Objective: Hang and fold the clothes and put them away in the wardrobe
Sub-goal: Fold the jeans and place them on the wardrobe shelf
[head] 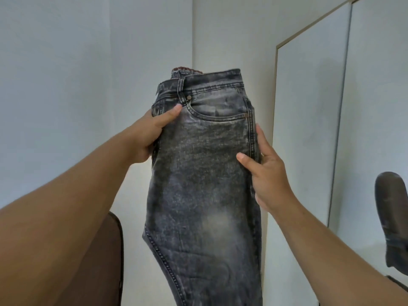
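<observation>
A pair of grey acid-washed jeans (pixel 205 173) hangs upright in front of me, folded lengthwise, waistband at the top. My left hand (pixel 152 133) grips its left edge just under the waistband, thumb across the front by the pocket. My right hand (pixel 265 173) holds the right side seam a little lower, thumb on the front and fingers behind. The legs drop out of view at the bottom. The white wardrobe (pixel 313 107) stands at the right with its doors closed.
White walls meet in a corner behind the jeans. A dark brown chair back (pixel 110 257) shows at the lower left. Another dark garment (pixel 393 217) hangs at the right edge in front of the wardrobe.
</observation>
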